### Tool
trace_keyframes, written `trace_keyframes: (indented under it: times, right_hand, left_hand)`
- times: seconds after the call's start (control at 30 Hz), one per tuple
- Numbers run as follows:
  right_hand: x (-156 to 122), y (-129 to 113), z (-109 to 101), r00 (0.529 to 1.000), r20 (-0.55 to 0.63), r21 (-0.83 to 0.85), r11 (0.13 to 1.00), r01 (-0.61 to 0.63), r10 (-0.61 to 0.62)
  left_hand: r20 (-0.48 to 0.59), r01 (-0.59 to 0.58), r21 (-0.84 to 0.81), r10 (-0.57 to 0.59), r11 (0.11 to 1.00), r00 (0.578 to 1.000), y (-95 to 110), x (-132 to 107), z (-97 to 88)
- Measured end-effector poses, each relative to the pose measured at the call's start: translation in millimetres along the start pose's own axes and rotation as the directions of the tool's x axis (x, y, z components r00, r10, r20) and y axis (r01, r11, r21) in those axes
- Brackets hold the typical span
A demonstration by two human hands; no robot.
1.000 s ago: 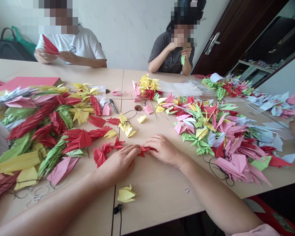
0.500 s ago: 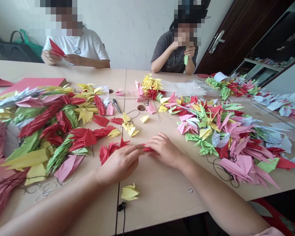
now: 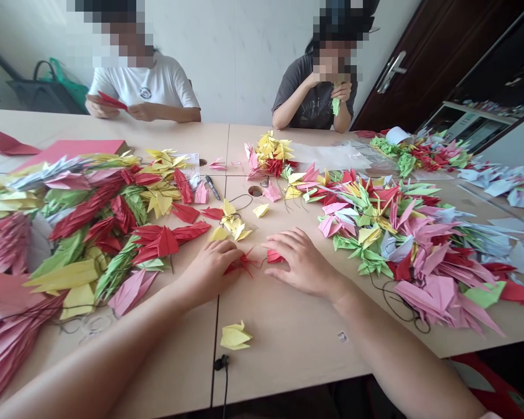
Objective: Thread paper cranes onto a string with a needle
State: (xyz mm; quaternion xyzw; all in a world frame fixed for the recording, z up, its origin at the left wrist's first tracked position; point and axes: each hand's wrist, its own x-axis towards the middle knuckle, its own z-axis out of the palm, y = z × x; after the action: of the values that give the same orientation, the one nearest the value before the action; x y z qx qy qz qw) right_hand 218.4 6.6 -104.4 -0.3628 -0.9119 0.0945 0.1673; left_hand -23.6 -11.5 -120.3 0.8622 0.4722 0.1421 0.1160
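My left hand (image 3: pixel 212 265) is palm down on the table, its fingers curled over a bunch of red folded paper cranes (image 3: pixel 243 265) that is mostly hidden under it. My right hand (image 3: pixel 303 262) has its thumb and fingers apart around a single red paper crane (image 3: pixel 274 256); whether it touches the crane I cannot tell. A thin dark thread (image 3: pixel 257 263) runs between the bunch and this crane. Closer to me lies a yellow paper crane (image 3: pixel 236 336). Beyond my hands are more yellow cranes (image 3: pixel 233 224) with dark cord.
Strings of coloured cranes pile up at left (image 3: pixel 82 233) and right (image 3: pixel 402 233). A pen (image 3: pixel 212 187) and an earphone (image 3: pixel 222 362) with its cable lie on the table (image 3: pixel 288 361). Across it sit one person in a white shirt (image 3: pixel 170 81) and another in dark grey (image 3: pixel 291 87).
My left hand has shifted left and now covers the red bunch. My right hand has moved slightly right and its fingers have spread, so the two hands are farther apart.
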Motion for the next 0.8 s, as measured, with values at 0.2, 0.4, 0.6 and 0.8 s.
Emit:
trace_keyframes:
  times: [0.2,0.4,0.6,0.8]
  right_hand:
    - [7.3,-19.2,15.3,0.997,0.070,-0.055,0.998,0.029,-0.025]
    - [1.5,-3.4,9.6,0.995,0.081,-0.106,0.993,-0.056,0.065]
    - [-3.5,-1.4,-0.3,0.997,0.059,-0.108,0.993,-0.040,0.047]
    - [3.8,-21.9,14.2,0.995,0.064,-0.091,0.993,0.079,-0.074]
  left_hand:
    - [0.035,-0.027,-0.052,0.029,0.998,0.999,14.6,-1.5,3.0]
    - [0.055,0.098,-0.063,-0.095,0.993,0.994,3.1,-12.6,-13.7]
    - [0.062,0.074,-0.102,-0.068,0.992,0.996,1.9,-8.7,-10.6]
    - [0.011,0.066,-0.173,-0.065,0.983,0.998,11.2,-3.9,4.2]
